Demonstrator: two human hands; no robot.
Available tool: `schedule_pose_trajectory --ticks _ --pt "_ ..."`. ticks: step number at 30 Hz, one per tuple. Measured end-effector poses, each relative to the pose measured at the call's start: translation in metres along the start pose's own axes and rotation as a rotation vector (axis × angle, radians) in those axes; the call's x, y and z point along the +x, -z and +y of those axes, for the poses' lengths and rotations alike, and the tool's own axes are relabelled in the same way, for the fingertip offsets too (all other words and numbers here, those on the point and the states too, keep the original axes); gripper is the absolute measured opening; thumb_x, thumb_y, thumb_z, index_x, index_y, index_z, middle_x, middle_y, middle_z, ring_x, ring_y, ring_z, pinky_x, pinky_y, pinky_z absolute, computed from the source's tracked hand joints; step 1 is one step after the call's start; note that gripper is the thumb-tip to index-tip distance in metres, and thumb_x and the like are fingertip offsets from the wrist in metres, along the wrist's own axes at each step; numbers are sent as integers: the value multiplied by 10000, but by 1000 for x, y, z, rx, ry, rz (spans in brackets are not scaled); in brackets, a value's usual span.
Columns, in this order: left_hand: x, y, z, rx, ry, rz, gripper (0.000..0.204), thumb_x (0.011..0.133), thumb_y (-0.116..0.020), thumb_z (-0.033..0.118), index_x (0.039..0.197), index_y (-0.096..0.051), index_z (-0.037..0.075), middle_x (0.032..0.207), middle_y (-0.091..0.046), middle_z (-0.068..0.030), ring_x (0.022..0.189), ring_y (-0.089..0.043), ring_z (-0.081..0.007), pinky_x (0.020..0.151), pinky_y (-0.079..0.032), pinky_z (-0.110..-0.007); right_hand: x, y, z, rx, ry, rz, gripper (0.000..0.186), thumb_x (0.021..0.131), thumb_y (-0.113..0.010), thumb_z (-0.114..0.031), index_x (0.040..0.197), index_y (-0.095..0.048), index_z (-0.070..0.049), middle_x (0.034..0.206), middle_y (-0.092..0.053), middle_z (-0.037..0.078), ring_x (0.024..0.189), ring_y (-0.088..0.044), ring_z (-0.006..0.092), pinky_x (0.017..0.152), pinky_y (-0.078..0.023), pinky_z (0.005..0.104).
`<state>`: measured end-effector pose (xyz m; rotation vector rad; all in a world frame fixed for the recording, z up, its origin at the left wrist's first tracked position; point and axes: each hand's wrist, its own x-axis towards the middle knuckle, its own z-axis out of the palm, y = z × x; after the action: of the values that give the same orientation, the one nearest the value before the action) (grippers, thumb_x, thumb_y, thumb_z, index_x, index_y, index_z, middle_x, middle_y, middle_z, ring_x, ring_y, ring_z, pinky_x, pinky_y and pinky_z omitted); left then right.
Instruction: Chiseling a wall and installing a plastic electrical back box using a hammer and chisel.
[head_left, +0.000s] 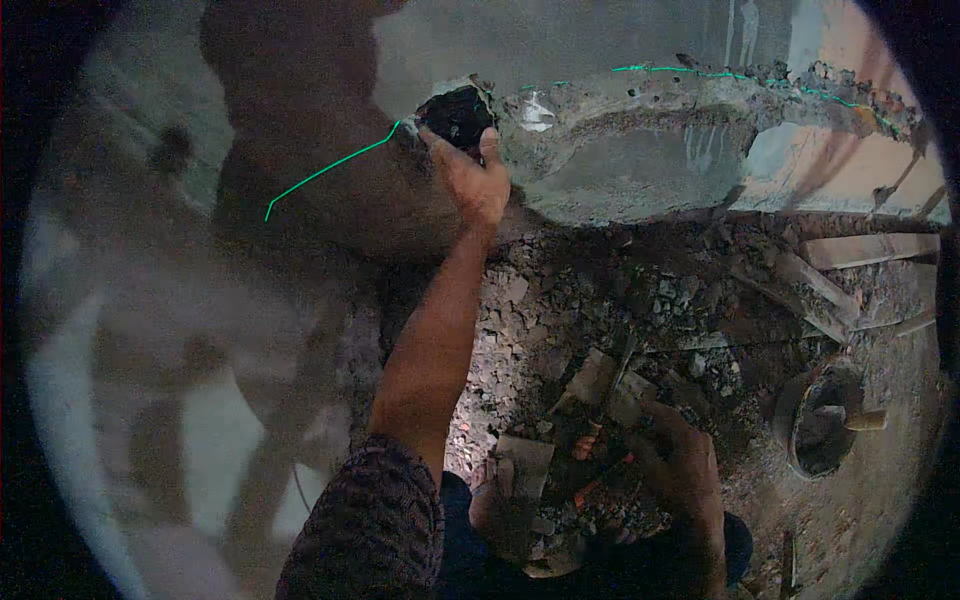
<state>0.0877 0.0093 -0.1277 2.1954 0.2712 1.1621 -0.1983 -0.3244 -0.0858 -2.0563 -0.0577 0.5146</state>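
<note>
A dark round hole in the grey wall holds a black box-like insert [460, 115]. My left hand [475, 180] reaches up to it, thumb on the right side and fingers on the lower left, gripping its rim. Down at the lower right, my right hand [690, 460] is in shadow above the rubble. Its fingers are dim and blurred, so whether they hold anything is unclear. Near them are a thin dark tool-like strip [620, 365], pale flat pieces [590, 380] and orange-red items [588, 442].
A rough filled channel [620, 115] runs right from the hole along the wall. A bright green line [335, 165] crosses the wall. Broken rubble [510, 350] covers the floor. At the right stand a round bucket [790, 440] with a wooden-handled tool [867, 421] and several boards [870, 249].
</note>
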Motion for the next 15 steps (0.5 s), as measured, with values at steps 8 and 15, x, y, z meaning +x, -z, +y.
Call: schedule_pose_trajectory --ticks 8,15 --pt "-1 6 9 69 18 -6 1040 924 -599 557 1506 -101 -147 1520 -237 -383 1430 -268 -486 1195 -231 -488 1 0 8 -74 43 -4 430 884 -699 -167 1295 -613 -73 1044 -729 179 976 -716 299 812 -552 426" --pt "-3 13 27 72 81 -2 1032 916 -556 631 1470 -213 -168 1495 -294 -375 1407 -310 -491 1169 -272 -505 0 -1 6 51 29 -33 418 906 -690 -219 1281 -610 -50 997 -733 176 959 -714 257 823 -538 398"
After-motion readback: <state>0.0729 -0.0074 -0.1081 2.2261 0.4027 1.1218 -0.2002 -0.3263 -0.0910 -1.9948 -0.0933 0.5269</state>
